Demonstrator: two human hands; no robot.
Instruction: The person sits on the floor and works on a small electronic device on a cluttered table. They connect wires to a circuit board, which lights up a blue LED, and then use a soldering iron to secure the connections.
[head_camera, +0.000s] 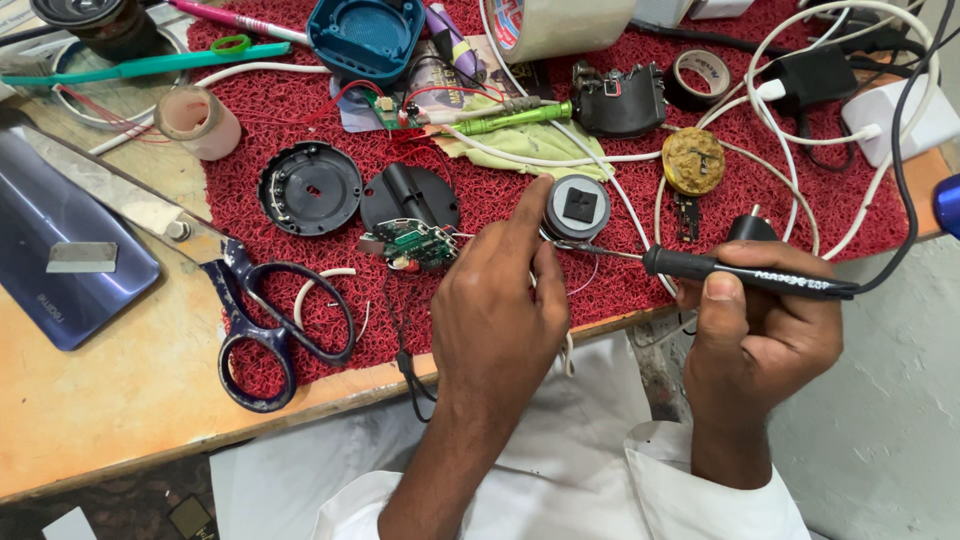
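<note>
Both hands work over the red looped-fibre mat (300, 110). Right hand (765, 320) is wrapped around a slim black soldering iron (745, 272), long axis level, metal tip pointing left. Left hand (500, 310) pinches a round grey plastic part with a square black centre (578, 207), just beside the tip, right of the green circuit board (420, 243).

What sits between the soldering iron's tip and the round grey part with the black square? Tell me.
Nothing visible does. The soldering iron, held in the right hand, has its tip right at the edge of the round grey part. The left hand touches that part from the near side, fingertips close beside the tip.
</note>
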